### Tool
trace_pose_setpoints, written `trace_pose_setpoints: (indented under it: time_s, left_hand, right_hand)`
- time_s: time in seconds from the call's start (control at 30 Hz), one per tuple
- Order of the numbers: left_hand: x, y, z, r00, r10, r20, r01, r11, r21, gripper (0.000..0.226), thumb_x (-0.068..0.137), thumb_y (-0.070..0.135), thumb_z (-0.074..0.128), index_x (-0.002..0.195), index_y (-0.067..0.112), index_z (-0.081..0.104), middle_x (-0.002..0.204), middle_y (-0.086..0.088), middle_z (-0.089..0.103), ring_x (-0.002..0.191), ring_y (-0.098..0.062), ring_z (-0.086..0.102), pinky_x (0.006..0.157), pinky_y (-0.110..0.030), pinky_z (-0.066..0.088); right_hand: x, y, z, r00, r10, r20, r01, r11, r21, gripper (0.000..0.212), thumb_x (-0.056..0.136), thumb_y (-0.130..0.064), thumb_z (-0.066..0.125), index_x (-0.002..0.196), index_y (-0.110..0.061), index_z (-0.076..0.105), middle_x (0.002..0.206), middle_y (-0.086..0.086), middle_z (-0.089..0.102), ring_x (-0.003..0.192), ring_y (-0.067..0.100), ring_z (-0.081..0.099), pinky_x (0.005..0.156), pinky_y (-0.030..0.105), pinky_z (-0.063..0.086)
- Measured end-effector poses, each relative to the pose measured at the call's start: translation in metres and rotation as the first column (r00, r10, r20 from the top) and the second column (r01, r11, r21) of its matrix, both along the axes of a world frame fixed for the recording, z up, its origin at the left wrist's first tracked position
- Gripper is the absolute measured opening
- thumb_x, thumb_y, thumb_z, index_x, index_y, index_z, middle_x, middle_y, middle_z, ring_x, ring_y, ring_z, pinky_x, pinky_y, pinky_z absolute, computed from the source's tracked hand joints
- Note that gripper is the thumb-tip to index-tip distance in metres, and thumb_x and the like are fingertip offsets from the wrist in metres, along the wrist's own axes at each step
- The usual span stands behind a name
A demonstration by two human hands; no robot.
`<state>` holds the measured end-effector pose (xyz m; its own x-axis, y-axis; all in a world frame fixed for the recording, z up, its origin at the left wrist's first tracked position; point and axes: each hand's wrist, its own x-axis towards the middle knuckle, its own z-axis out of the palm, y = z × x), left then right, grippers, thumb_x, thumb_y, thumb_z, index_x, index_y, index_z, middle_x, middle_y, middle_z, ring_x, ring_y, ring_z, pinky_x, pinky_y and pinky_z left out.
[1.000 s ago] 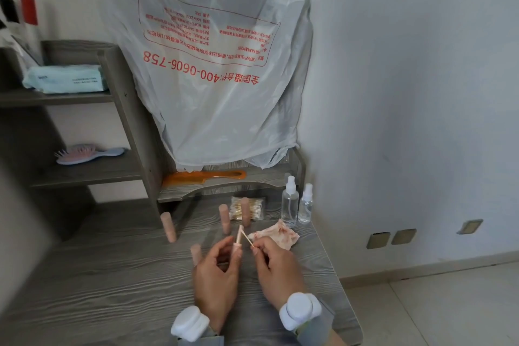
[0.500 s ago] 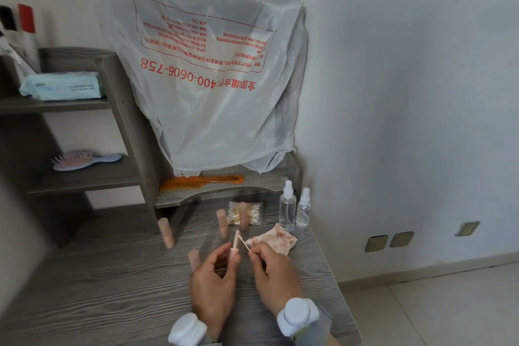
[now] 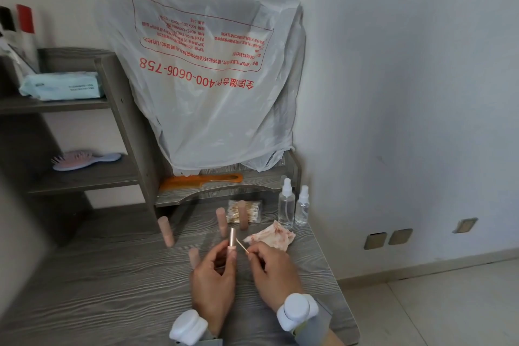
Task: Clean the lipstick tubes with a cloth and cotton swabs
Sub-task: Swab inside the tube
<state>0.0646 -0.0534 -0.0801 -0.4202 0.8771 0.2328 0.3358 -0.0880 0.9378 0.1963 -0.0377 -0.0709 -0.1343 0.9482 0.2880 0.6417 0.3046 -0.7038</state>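
Held tube: the lipstick tube (image 3: pixel 232 239) is just above the counter (image 3: pixel 98 275). Its long axis is close to vertical, with the shiny upper end pointing up and the pink base down.
Left hand: the left hand (image 3: pixel 214 278) has its thumb and curled fingers closed round the tube's lower part, so the base is mostly hidden behind them.
Right hand: the right hand (image 3: pixel 273 270) has its fingers curled and pinches the near end of a cotton swab (image 3: pixel 241 245).
Swab: it slants up and to the left, with the far tip right beside the held tube. It probably touches, but the view is too small to be sure.
Other tubes: three stand upright on the counter beyond the hands — a left tube (image 3: pixel 166 230), a middle tube (image 3: pixel 222 220) and a rear tube (image 3: pixel 243 215).
Blurred tube: a fourth tube (image 3: pixel 193 257) stands just left of the left hand, smeared and partly hidden by the fingers.
Cloth: the cloth (image 3: pixel 272 236) is crumpled and pink-stained, and lies just beyond the right hand.
Swab packet: the swab packet (image 3: pixel 254 209) lies behind the rear tube, which partly covers it.
Spray bottles: two clear spray bottles (image 3: pixel 286 206) stand upright near the wall.
Cut off: both forearms leave the bottom edge of the view.
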Motion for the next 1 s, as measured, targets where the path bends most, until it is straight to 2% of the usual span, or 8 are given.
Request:
trace_pose_setpoints:
  time_s: [0.27,0.5,0.67,0.83,1.0]
  left_hand:
    - [-0.001,0.002,-0.002,1.000,-0.007,-0.003,0.007,1.000,0.008,0.025,0.085,0.023,0.074,0.110,0.027,0.073,0.086,0.017,0.073,0.079,0.007,0.068,0.081,-0.028,0.058]
    - [-0.003,0.003,-0.007,0.997,-0.015,-0.081,0.019,0.999,0.048,0.034,0.076,0.012,0.082,0.107,0.022,0.074,0.092,0.011,0.070,0.079,0.004,0.067,0.075,-0.018,0.055]
    - [-0.002,0.006,-0.008,0.999,0.011,-0.041,-0.009,0.999,0.047,0.033,0.076,0.011,0.082,0.106,0.023,0.075,0.089,0.011,0.070,0.073,0.003,0.068,0.073,-0.027,0.059]
    - [0.001,0.003,-0.002,1.000,0.014,-0.009,-0.014,0.999,0.036,0.036,0.076,0.011,0.082,0.103,0.033,0.073,0.086,0.013,0.071,0.073,0.005,0.068,0.070,-0.008,0.052]
    - [0.004,0.001,0.003,0.998,0.061,-0.016,-0.061,0.998,-0.013,0.032,0.073,0.016,0.085,0.102,0.030,0.077,0.077,0.014,0.072,0.080,0.014,0.062,0.068,0.005,0.040]
  right_hand:
    - [0.000,0.001,-0.003,1.000,-0.007,-0.020,0.007,1.000,-0.007,0.019,0.094,-0.038,0.047,0.101,-0.030,0.063,0.077,-0.008,0.066,0.069,0.010,0.057,0.068,0.033,0.048]
    - [0.000,0.000,-0.005,0.998,0.004,-0.060,-0.004,1.000,-0.005,0.017,0.095,-0.038,0.047,0.097,-0.029,0.061,0.069,-0.012,0.060,0.064,0.009,0.053,0.063,0.031,0.046]
    - [0.001,0.001,-0.003,0.999,-0.009,-0.048,0.008,1.000,-0.019,0.018,0.095,-0.042,0.044,0.098,-0.031,0.058,0.076,-0.013,0.062,0.071,0.009,0.056,0.068,0.030,0.047]
    - [-0.001,0.002,-0.004,0.994,-0.081,0.072,0.083,0.996,-0.016,0.023,0.093,-0.044,0.043,0.101,-0.033,0.061,0.092,-0.006,0.064,0.089,0.013,0.056,0.077,0.029,0.046]
    - [-0.002,0.002,-0.002,0.987,-0.102,0.120,0.100,0.995,0.025,0.025,0.085,-0.041,0.047,0.087,-0.027,0.068,0.085,-0.009,0.063,0.092,0.012,0.050,0.079,0.027,0.044]
